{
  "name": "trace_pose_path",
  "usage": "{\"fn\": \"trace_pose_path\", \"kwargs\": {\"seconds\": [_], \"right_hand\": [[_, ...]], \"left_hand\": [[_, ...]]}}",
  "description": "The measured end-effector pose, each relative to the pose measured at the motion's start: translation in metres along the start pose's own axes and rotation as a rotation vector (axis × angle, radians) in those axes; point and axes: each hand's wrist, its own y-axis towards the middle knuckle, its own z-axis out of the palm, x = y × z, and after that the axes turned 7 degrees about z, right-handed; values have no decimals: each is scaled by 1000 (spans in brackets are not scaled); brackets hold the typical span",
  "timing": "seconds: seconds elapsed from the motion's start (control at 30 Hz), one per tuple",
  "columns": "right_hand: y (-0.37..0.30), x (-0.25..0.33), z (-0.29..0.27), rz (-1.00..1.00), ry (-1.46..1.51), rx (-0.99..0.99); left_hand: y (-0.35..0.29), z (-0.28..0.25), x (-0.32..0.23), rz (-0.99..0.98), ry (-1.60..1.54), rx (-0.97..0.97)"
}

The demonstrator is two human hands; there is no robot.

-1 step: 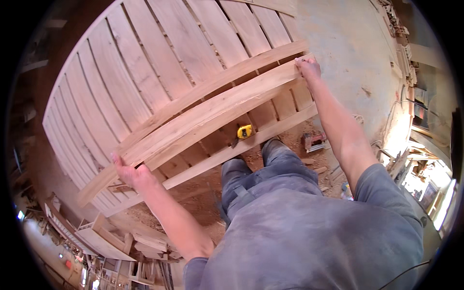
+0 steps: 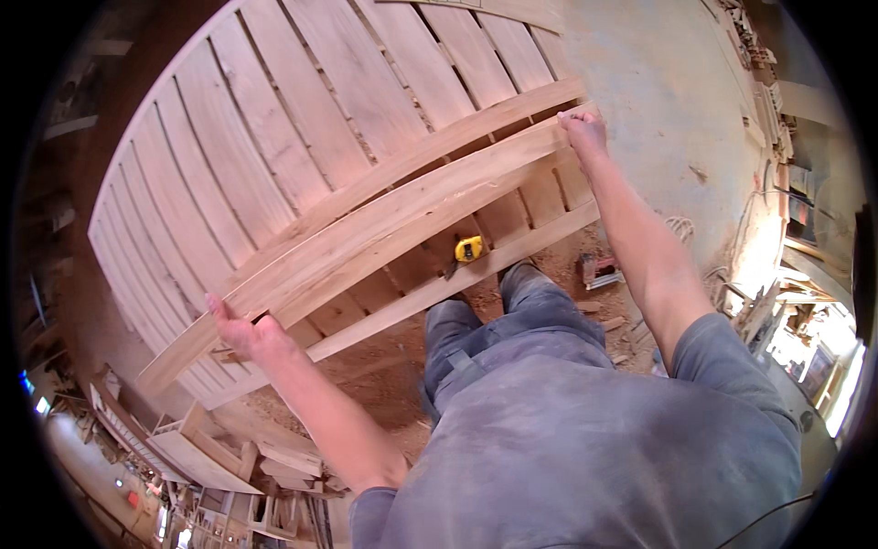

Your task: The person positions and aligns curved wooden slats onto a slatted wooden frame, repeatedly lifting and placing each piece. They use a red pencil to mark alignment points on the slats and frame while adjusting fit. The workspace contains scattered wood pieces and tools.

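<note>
A long wooden board (image 2: 402,217) spans between my two hands, above a slatted wooden panel (image 2: 320,78). My left hand (image 2: 245,331) holds the board near its left end, thumb and fingers around the edge. At the far right end my right hand (image 2: 583,134) pinches the same board. Just beyond it a long wooden rail (image 2: 393,166) crosses the slats, with a dark gap showing between the two toward the right. A yellow tape measure (image 2: 468,248) rests by the panel's near rail (image 2: 412,297), close to my legs.
A nail gun (image 2: 599,272) lies on the floor right of my legs, among wood scraps and sawdust. Stacked timber pieces (image 2: 215,448) stand at the lower left. Wood scraps and clutter (image 2: 759,311) line the right side.
The board's left part has shifted slightly away from me, and the gap beside the rail looks narrower there. Both hands keep their hold. The whole view has shifted a little.
</note>
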Motion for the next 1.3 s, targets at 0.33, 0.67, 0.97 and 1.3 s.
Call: {"fn": "trace_pose_path", "kwargs": {"seconds": [0.33, 0.67, 0.97, 1.3], "right_hand": [[-103, -48, -9, 11, 188, 219], [-174, -44, -7, -240, -29, 376], [-227, 79, -78, -654, 293, 550], [-272, 95, -132, -741, 451, 652]], "left_hand": [[-112, 93, -191, 544, -51, 113], [-290, 130, -241, 908, 12, 323], [-396, 169, -205, 1222, -149, 670], [-421, 164, -206, 613, -425, 1262]]}}
